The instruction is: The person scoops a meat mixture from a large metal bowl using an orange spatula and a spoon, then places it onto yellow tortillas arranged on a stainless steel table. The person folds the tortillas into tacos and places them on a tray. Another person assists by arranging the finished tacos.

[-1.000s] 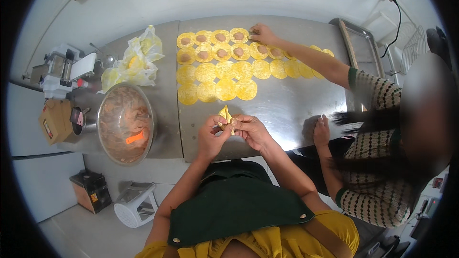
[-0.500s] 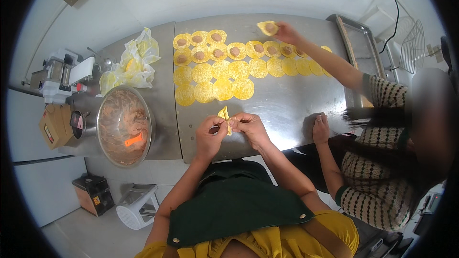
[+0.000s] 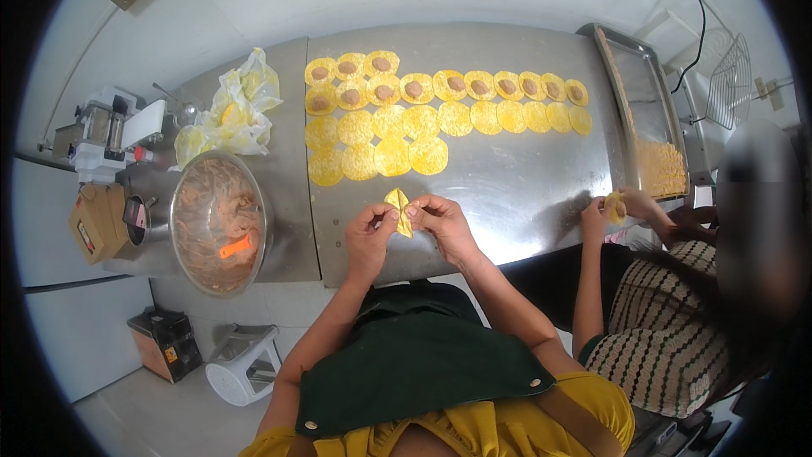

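- Forearms angle inward from below; left hand (image 3: 369, 241) and right hand (image 3: 441, 228) face each other, fingers curled.
- Each pinches one side of a folded yellow wrapper (image 3: 397, 203) between thumb and fingers.
- Wrapper is over the steel table (image 3: 524, 173), near its front edge, nearer the body than the yellow rounds (image 3: 392, 156).
- Long axis runs away from the body; far tip points slightly left, near tip slightly right.

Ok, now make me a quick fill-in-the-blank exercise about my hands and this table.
1. Your left hand and right hand pinch a folded wrapper coloured ____.
2. The large bowl stands to your ____.
3. The utensil in that bowl is coloured ____.
4. The row of plain wrappers nearest you counts ____ rounds.
Missing words: yellow; left; orange; four.
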A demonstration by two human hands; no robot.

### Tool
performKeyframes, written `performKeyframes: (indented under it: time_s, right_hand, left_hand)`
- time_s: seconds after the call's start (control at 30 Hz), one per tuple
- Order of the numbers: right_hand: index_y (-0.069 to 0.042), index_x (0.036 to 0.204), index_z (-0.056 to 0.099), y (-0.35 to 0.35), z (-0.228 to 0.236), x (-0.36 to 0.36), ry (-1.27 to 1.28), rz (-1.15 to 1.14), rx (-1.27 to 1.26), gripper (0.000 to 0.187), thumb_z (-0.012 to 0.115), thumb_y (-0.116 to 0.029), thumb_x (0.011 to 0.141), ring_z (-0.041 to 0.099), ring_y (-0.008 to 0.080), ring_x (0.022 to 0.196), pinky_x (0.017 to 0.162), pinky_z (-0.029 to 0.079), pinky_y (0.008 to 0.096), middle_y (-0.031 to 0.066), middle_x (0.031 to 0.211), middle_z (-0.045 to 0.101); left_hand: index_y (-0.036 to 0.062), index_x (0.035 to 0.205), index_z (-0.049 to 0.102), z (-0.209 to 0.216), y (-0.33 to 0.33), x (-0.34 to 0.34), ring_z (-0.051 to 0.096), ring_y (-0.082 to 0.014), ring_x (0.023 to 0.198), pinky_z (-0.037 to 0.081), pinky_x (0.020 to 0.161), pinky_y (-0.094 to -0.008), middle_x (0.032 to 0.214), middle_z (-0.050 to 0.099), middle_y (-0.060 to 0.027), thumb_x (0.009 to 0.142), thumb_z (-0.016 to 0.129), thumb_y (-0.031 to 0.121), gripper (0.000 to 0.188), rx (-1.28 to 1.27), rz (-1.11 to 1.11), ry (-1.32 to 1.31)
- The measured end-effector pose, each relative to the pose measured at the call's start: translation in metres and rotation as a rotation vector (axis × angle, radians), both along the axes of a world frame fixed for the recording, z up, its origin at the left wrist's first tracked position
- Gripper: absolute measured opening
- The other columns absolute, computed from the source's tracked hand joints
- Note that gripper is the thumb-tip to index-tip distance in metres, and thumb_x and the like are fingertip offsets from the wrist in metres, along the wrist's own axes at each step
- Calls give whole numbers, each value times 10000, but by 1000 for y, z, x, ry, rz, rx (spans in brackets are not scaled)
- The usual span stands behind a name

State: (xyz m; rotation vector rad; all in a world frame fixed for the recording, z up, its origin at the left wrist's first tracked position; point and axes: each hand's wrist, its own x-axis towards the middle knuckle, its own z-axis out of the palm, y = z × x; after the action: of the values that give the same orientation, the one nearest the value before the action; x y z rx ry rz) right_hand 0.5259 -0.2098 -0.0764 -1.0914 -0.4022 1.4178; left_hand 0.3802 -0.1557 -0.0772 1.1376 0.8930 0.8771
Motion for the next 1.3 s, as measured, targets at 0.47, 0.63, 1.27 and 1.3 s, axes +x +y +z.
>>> performKeyframes:
  time_s: [0.47,0.63,1.27,1.3]
  right_hand:
    - [-17,951,622,0,0,-1,-28,48,98,149,653,-142,877,565,98,815,770,458,258,30,891,624]
    - [-19,1011,601,0,5,6,-98,97,73,173,645,-114,872,574,101,863,772,463,262,32,927,620]
    - [4,950,596,48,-92,127,-933,-389,-212,154,638,-80,828,604,181,714,686,475,302,114,795,648]
    - [5,948,597,49,-94,128,-908,-394,-197,154,639,-80,827,607,185,716,686,476,303,116,797,651]
  left_hand:
    - [-15,943,639,2,6,-3,572,-79,816,485,731,-224,899,615,-22,875,631,47,92,-128,-36,-118]
    - [-8,953,641,-1,9,-2,573,-82,827,488,737,-232,901,619,-17,891,620,78,107,-176,-15,-123]
    - [6,921,633,-2,16,-5,553,-78,760,457,709,-237,858,605,-8,872,614,72,85,-245,24,-167]
    - [5,920,634,-3,16,-5,552,-77,759,457,711,-237,857,605,-8,872,615,73,86,-247,20,-177]
